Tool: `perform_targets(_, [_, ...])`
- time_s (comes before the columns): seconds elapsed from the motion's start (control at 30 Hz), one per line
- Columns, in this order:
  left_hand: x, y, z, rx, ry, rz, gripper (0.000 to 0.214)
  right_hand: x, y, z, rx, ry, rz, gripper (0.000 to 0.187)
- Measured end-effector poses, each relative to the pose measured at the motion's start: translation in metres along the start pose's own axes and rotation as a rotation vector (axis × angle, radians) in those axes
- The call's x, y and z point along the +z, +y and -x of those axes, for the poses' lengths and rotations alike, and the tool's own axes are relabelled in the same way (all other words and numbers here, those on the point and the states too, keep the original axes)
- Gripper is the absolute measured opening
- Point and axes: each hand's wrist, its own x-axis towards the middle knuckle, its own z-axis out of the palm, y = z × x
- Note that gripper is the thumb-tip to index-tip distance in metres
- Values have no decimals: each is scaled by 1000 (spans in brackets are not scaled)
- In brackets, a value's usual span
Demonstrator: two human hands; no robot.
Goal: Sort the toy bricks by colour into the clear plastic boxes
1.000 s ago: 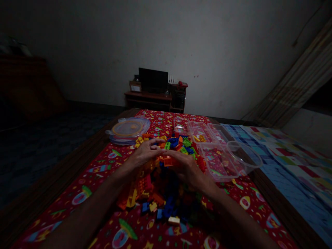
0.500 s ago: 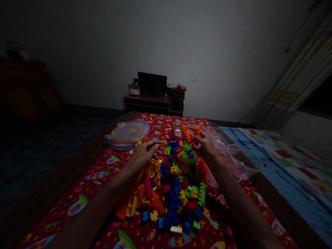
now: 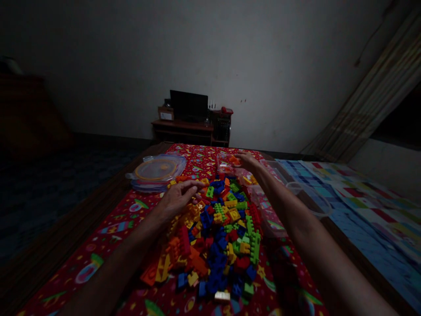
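Note:
A heap of plastic building bricks [image 3: 217, 259] in red, blue, yellow, green and orange covers the middle of the table. My left hand [image 3: 179, 197] hovers at the heap's far left edge, thumb and fingers loosely apart with nothing visible in them. Farther off, my right hand [image 3: 248, 161] reaches over a small clear plastic container [image 3: 225, 168], fingers stretched out. Orange bricks [image 3: 234, 160] show just below its fingertips, in or just above that container. My right fingers partly hide the container's right side.
Stacked clear lids [image 3: 156, 170] lie at the left. Beside my right forearm are a clear tub [image 3: 309, 199] and a clear box [image 3: 268, 219]; yellow bricks [image 3: 250, 180] sit near the forearm. A red patterned cloth [image 3: 115, 245] covers the table. A bed [image 3: 371, 197] adjoins at right.
My right hand has moved forward and left from the heap's right side to the small container, its fingers spreading by the orange bricks. My left hand has barely moved.

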Motion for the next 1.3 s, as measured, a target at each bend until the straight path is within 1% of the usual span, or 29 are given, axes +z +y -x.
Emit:
perform_targets(0.03, [0,0,0,0,4,-8,43,-3,-2,1,83,-7,-34,6])
perform_targets(0.07, [0,0,0,3,9,-13,43,-5,-5,3,175,-15,-75,6])
perform_targets(0.13, [1,-1,-1,5,10,-28,41,-11,-12,12,300,-55,-134,14])
perform_targets(0.17, [2,-2,-1,5,4,-40,41,-14,-15,18,328,-95,-148,16])
perform_targets(0.27, [6,-6,-2,18,-32,-87,43,-20,-26,48,288,-280,-57,12])
perform_targets(0.33, [9,-7,-2,61,-59,-160,42,-26,-34,74,199,-398,85,11])
perform_targets(0.37, [10,-6,0,100,-74,-219,40,-29,-38,88,132,-434,171,13])
perform_targets(0.4, [13,-4,2,155,-96,-288,37,-34,-43,103,54,-456,268,15])
perform_targets(0.47, [20,3,10,327,-164,-418,32,-46,-52,133,-115,-444,446,19])
perform_targets(0.53, [32,12,25,530,-282,-505,30,-61,-60,161,-192,-413,543,25])
perform_targets(0.57, [41,17,35,624,-358,-538,31,-69,-63,175,-201,-388,576,28])
perform_targets(0.67, [75,22,69,805,-580,-675,43,-91,-67,216,-196,-295,648,32])
perform_targets(0.7, [87,19,80,869,-632,-717,44,-97,-65,231,-188,-275,682,32])
perform_targets(0.77, [108,7,96,993,-705,-823,39,-109,-59,262,-140,-292,782,34])
perform_targets(0.83, [122,-8,101,1037,-664,-942,32,-118,-50,295,-92,-340,873,30])
perform_targets(0.9, [129,-22,98,1024,-571,-1034,30,-124,-39,325,-113,-360,896,27])
perform_targets(0.97, [129,-27,91,991,-507,-1078,25,-123,-30,345,-121,-403,854,40])
perform_targets(1.0, [127,-27,87,976,-492,-1089,22,-120,-26,351,-115,-415,827,46])
perform_targets(1.07, [122,-23,80,973,-462,-1092,20,-110,-21,354,-90,-410,775,44])
perform_targets(1.17, [113,-15,72,958,-398,-1098,19,-92,-22,343,-83,-422,684,36])
perform_targets(1.3, [93,-14,58,886,-305,-1100,16,-76,-27,320,-141,-461,592,43])
